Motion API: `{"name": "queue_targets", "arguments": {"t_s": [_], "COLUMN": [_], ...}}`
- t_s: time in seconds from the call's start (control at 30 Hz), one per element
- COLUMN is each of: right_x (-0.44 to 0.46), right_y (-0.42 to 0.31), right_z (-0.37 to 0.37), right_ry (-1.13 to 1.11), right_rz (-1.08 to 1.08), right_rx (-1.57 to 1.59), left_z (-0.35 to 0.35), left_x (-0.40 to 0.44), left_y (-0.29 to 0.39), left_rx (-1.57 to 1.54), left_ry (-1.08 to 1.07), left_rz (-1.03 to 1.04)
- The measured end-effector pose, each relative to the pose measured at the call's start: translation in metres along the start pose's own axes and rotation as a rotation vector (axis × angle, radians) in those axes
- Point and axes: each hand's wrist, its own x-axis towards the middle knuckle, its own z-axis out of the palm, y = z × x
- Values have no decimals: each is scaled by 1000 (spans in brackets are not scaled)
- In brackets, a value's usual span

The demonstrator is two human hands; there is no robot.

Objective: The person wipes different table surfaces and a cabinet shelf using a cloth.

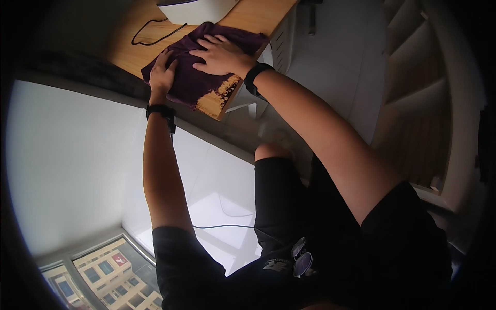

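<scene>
Saw dark purple cloth [191, 82] lying on the wooden tabletop [258, 15], right up at the near edge, with a black cord [160, 40] and a white appliance [199, 11] just beyond. Looked like a pressing or smoothing step, judging by the pose. For doing it well, going left to right: needed to pin the left side lightly with the left hand [163, 77], with just enough weight to stop the fabric sliding, then needed to push outward from the middle with the right hand [222, 56], palm low and pressure even, to avoid bunching up new creases. Also had to mind the corner nearest the body, with a ragged tan-and-dark patch [212, 101] along the fabric there; couldn't tell print from bare wood, tbh. As for the grip, left first: had it relaxed on the cloth, fingers pointing away from the body, a little apart, thumb off to the side, no pinch visible. Then right: had it spread wide and laid over the upper middle, fingers fanned toward the left hand, touching fabric but not closed around anything. Couldn't see under either palm, fwiw.
</scene>
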Motion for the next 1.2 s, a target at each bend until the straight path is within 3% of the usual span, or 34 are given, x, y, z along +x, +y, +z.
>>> {"name": "queue_targets", "arguments": {"t_s": [0.17, 0.27, 0.33, 0.4, 0.5, 0.63, 0.73, 0.87, 1.2], "right_x": [2, -1, -2, -1, 1, 3, 2, -3, -20], "right_y": [-2, -2, -2, -2, -1, 3, 0, -1, -13], "right_z": [0, -1, -1, -4, -6, -3, -8, -9, -29], "right_ry": [34, 59, 51, 70, 60, 248, 264, 321, 224], "right_rz": [25, 26, 25, 31, 30, -53, -43, -79, -5], "right_rx": [26, 39, 30, 43, 62, 72, 75, 48, 62], "left_z": [4, 13, 11, 11, 11, 14, 17, 21, 7], "left_x": [1, 1, -3, -6, -12, -34, -52, -72, -92], "left_y": [-1, -8, 3, 12, 25, 55, 80, 108, 146], "left_rx": [55, 180, 311, 325, 336, 316, 344, 311, 255], "left_ry": [15, 46, -38, -69, -131, -177, -199, -158, -24], "left_rz": [-3, -108, -279, -311, -322, -239, -209, -206, -207]}}
